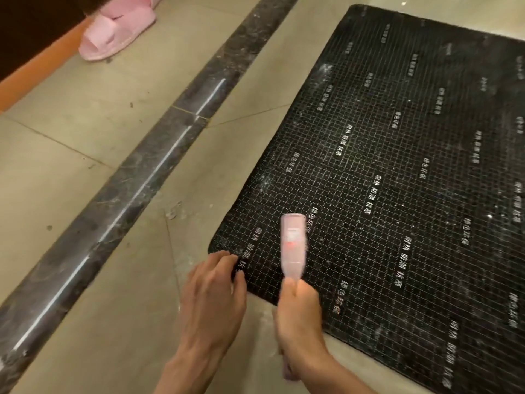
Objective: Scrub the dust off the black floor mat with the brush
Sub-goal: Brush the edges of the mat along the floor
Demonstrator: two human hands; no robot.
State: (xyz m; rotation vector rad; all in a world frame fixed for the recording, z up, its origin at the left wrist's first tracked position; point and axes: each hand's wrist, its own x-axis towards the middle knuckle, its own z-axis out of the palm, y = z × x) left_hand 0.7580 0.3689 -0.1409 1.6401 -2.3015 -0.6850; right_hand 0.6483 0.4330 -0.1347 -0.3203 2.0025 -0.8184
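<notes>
The black floor mat point(397, 172) lies on the beige tiles, printed with a white grid and rows of white characters, with pale dust streaks along its left edge and far side. My right hand point(299, 317) grips the handle of a pink brush point(293, 245), whose blurred head lies over the mat's near-left corner. My left hand point(214, 291) rests with its fingertips pressing on that same corner's edge, just left of the brush.
A dark marble threshold strip point(136, 177) runs diagonally across the floor left of the mat. A pink slipper point(113, 32) sits at the top left beside a dark wooden edge. Small bits of dust and debris point(174, 211) lie on the tile near the mat's corner.
</notes>
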